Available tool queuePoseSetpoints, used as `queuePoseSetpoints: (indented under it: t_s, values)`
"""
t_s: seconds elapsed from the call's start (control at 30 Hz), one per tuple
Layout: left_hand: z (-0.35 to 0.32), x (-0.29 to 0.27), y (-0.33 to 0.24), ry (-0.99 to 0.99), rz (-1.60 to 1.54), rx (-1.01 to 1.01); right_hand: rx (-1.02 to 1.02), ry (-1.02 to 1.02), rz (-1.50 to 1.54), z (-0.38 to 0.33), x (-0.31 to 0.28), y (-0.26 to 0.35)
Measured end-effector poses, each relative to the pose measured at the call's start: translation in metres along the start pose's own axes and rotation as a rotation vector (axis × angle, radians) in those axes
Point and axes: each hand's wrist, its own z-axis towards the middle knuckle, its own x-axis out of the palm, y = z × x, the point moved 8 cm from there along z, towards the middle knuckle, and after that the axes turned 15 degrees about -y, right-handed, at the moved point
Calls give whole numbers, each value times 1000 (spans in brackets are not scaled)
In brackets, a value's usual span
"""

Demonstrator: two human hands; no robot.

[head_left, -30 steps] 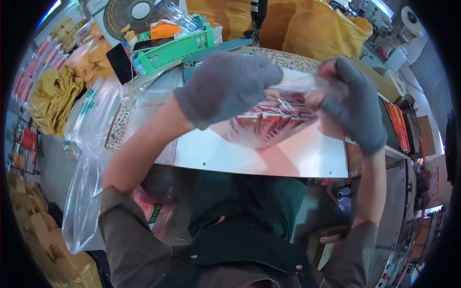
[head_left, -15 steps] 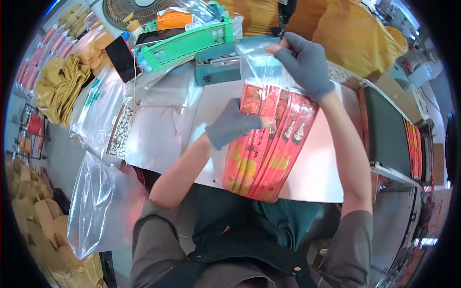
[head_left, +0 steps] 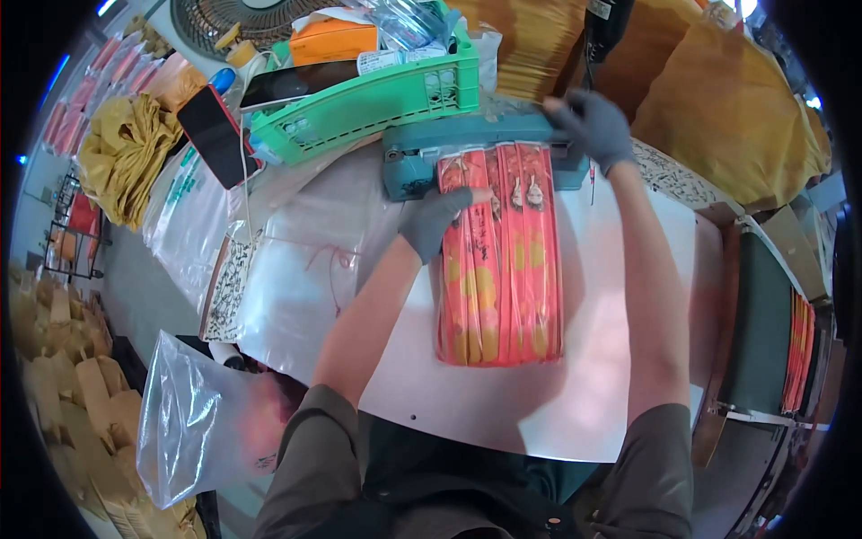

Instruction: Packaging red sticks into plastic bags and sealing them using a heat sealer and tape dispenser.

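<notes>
A clear-wrapped red bundle (head_left: 507, 278) hides the middle of a teal sealer (head_left: 409, 175), the left hand (head_left: 431, 225) covers part of the bundle's left side, the right hand (head_left: 595, 131) blurs, and the top edge crops a fan (head_left: 232, 25) and black handle (head_left: 608, 25).

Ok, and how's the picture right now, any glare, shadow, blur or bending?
Head view: fisheye bending, with the white tabletop's front edge bowed; head view: bright glare streaks on the clear plastic bag at lower left; head view: soft shadow on the tabletop right of the bagged red packets; head view: right hand slightly blurred.
</notes>
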Motion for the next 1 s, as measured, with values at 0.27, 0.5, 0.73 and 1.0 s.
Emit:
queuePoseSetpoints:
  t_s: [0.27,0.5,0.73,1.0]
  values:
    - [-16,7,-17,117,-69,73,-22,-3,-4,-13,10,-1]
    - [-47,0,-17,104,-203,67,-26,40,-143,-14,15,4]
    - [-107,-21,24,55,-229,-58,85,191,25,-84,-14,14]
    - [-124,-93,-6,-371,900,537,362,-7,227,-278,-157,-41]
